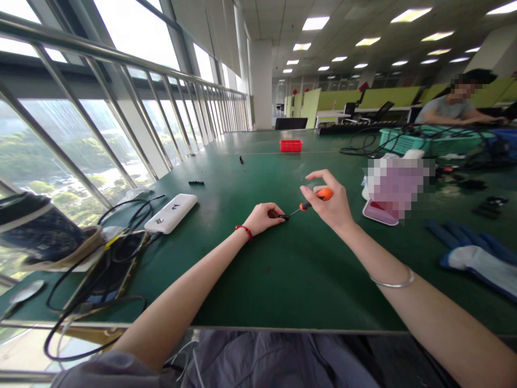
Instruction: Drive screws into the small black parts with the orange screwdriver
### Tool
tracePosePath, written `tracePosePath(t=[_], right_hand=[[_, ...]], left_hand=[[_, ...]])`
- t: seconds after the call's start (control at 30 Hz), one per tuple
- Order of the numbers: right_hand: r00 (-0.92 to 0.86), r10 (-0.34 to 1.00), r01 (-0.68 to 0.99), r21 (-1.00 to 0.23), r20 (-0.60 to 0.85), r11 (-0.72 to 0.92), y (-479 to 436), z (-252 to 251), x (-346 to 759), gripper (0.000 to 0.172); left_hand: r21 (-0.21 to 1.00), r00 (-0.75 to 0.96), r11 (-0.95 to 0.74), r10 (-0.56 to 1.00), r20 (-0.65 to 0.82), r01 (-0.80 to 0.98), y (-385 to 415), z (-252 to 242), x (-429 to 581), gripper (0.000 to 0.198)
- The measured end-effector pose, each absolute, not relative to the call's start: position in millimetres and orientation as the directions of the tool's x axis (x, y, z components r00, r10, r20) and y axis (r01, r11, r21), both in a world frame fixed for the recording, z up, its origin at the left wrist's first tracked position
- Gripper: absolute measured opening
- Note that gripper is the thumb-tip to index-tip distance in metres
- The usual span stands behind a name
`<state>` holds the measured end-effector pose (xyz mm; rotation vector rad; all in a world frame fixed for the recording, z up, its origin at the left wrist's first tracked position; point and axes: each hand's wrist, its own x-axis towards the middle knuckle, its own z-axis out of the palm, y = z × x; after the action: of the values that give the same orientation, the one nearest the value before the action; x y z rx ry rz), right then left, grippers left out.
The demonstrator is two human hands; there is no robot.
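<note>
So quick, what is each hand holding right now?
Left hand: closed on a small black part, pressed to the table.
Right hand: closed on the orange screwdriver, tip at that part.

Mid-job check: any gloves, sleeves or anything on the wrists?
No gloves: the left hand and right hand are bare, and both forearms are uncovered with no sleeve in view. A thin red cord circles the left wrist, and a slim silver bangle circles the right.

I see bright daylight from the windows [81, 124], which are overexposed; ceiling lamps [315, 22] glow, and the edges bend strongly.
</note>
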<state>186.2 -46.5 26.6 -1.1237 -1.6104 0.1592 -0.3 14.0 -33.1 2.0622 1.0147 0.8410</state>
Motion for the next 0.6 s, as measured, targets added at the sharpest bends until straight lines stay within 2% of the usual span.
tracePosePath(t=[0.17,0.3,0.43,0.53,0.6], right_hand=[[0.015,0.706,0.576,-0.583,0.708,0.573,-48.2,27.4,185.8,0.014],[0.012,0.688,0.561,-0.574,0.726,0.596,-44.9,24.6,187.4,0.035],[0.066,0.727,0.615,-0.601,0.684,0.510,-45.5,25.4,185.8,0.021],[0.048,0.724,0.605,-0.597,0.688,0.527,-46.8,26.4,184.3,0.014],[0.005,0.693,0.574,-0.570,0.721,0.588,-46.0,25.9,184.5,0.023]], left_hand=[[0.795,0.482,-0.456,0.842,0.241,0.400,13.9,-32.6,0.3,0.015],[0.795,0.482,-0.454,0.843,0.238,0.401,14.8,-33.6,0.2,0.015],[0.796,0.491,-0.457,0.838,0.236,0.397,14.5,-33.3,-0.4,0.015],[0.788,0.488,-0.465,0.838,0.245,0.404,14.1,-33.4,-0.3,0.015],[0.782,0.484,-0.470,0.838,0.250,0.410,14.2,-33.9,0.0,0.016]])
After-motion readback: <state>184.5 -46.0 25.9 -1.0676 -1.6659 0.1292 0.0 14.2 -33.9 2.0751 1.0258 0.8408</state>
